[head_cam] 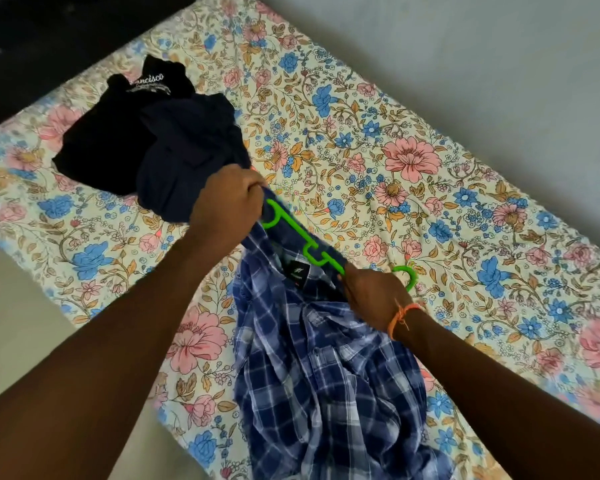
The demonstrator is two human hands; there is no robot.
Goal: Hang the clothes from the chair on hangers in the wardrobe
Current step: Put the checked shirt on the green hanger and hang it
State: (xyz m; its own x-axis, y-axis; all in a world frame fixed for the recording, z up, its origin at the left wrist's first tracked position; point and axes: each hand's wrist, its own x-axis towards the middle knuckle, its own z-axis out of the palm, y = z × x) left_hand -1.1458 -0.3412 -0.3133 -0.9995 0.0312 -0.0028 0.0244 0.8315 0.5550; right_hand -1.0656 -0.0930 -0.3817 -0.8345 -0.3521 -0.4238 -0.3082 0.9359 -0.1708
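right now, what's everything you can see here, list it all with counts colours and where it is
blue and white plaid button shirt: one, blue with white checks, lying on the bed in the lower middle, collar end at the hanger
bright green plastic hanger: one, green, partly inside the shirt's collar, hook poking out beside the right hand
dark clothes pile: at least two pieces, black and navy, one with white lettering, upper left of the bed
floral bedsheet: one, cream with pink and blue flowers, covering the mattress
orange thread wristband: one, orange, on the right wrist
left hand: one, gripping the shirt's fabric at the hanger's far end
right hand: one, holding the hanger near its hook
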